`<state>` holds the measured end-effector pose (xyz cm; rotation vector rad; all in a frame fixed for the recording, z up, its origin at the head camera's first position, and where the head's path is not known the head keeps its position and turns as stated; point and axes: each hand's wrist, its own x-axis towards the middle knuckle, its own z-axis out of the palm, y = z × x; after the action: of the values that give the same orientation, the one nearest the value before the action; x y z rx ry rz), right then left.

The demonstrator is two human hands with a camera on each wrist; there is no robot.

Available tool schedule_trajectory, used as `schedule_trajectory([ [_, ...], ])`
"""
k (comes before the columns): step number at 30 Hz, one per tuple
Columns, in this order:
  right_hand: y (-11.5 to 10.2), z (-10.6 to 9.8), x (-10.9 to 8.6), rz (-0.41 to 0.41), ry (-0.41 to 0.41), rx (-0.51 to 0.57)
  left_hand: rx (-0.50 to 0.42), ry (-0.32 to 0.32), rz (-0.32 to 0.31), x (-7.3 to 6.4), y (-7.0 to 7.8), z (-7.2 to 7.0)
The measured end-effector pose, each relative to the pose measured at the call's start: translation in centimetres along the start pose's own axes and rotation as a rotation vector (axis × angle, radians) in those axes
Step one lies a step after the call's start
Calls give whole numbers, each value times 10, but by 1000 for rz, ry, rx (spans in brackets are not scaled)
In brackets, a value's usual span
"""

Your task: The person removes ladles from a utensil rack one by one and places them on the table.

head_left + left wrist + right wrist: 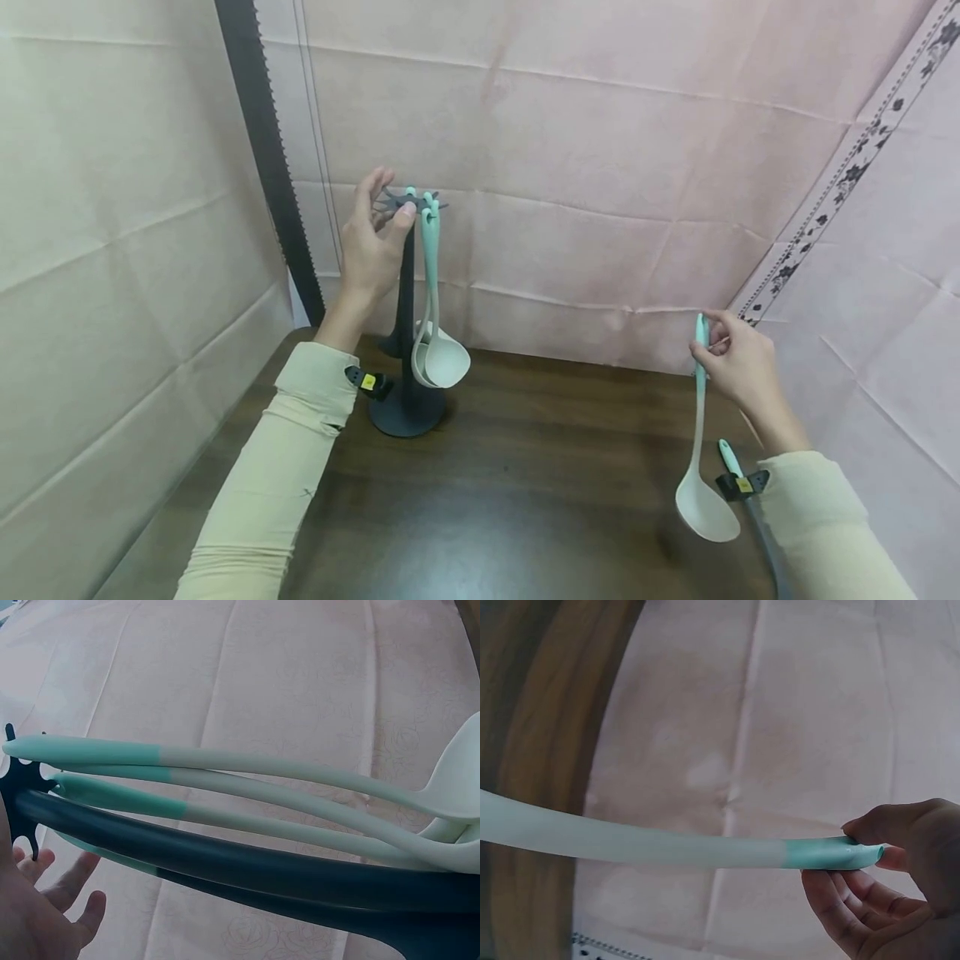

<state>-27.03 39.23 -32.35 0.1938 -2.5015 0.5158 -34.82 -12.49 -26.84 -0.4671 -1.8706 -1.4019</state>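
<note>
- My right hand [738,357] pinches the ladle [705,507]; slack could drop it.
- My left hand [373,246] curls loosely round the stand [406,415]; sideways pull may tip it.

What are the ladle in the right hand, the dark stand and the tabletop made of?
Ladle: probably plastic or silicone, smooth and fairly matte; mint grip meets pale stem at a clean colour line.
Stand: perhaps plastic or coated metal; smooth, dark, softly sheened along its post.
Tabletop: wood or wood-look laminate, glossy; brown grain bands show and light reflects off it.
</note>
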Motion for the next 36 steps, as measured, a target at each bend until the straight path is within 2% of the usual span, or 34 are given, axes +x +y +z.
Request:
schedule_trajectory([
  [6, 21, 10, -9, 6, -75, -21, -14, -3, 11, 2, 0, 0],
  [13, 36, 29, -25, 31, -141, -29, -2, -20, -18, -3, -1, -3],
  [23, 60, 38, -36, 109, -250, -28, 77, -75, -70, -1, 8, -7],
  [28, 67, 36, -38, 124, -299, -33, 86, -38, -51, 0, 9, -3],
  [36, 80, 42, -44, 140, -367, -66, 25, 15, -78, -2, 8, 4],
])
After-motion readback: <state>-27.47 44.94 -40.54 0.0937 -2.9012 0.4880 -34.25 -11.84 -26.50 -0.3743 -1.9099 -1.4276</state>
